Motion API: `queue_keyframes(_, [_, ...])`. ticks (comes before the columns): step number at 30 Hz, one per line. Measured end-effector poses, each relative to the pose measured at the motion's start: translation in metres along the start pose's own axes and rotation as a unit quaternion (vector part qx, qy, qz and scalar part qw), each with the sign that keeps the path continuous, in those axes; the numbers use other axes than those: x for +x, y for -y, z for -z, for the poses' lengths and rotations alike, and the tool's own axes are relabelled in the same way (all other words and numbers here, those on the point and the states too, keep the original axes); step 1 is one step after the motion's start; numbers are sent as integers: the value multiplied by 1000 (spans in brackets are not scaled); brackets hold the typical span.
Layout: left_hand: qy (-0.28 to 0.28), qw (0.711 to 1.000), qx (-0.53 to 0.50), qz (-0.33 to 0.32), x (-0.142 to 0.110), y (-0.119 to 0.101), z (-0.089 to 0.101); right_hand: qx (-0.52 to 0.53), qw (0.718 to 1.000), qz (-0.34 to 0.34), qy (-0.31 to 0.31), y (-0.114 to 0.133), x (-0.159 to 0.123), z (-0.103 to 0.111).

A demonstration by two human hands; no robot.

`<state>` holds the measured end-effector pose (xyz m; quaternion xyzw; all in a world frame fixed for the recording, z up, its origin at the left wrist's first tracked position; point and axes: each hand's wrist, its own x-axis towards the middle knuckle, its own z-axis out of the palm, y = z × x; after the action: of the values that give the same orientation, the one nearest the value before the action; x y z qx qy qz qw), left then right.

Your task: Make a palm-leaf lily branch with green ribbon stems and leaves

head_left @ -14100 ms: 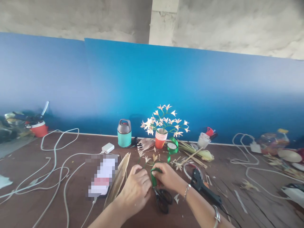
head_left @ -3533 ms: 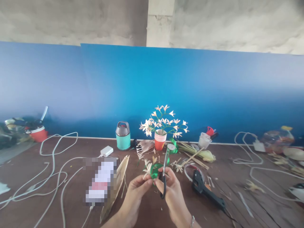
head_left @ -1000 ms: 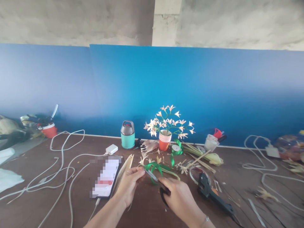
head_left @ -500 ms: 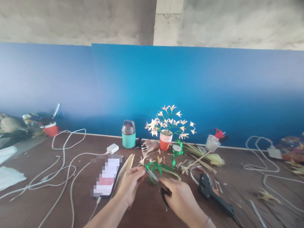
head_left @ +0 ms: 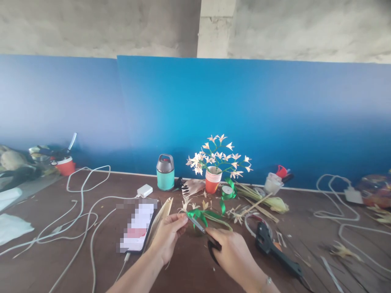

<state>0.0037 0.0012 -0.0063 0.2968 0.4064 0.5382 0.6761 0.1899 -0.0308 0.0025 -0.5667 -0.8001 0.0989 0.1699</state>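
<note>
My right hand (head_left: pixel 230 250) grips the scissors (head_left: pixel 197 224) by the handles; their long axis points toward the surface's (head_left: pixel 189 270) far left corner, tips at my left fingertips. My left hand (head_left: pixel 169 234), pinched together, apparently holds the green ribbon (head_left: pixel 197 213), which spreads just beyond the blades toward the far edge. The glue gun (head_left: pixel 276 250) lies right of my right hand; nearward, brown surface shows between my forearms.

Slim right-wrist bracelet (head_left: pixel 269 280) (silvery)
</note>
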Motion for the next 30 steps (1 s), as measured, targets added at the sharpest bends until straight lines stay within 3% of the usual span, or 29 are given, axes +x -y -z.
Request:
queue_keyframes(18, [43,999,7,-24,1,1,1,-4,1000,2,-2,5,-2,-2])
queue_keyframes(30, [14,1000,4,-10,1,0,0,-23,1000,-11,3,7,-1,1])
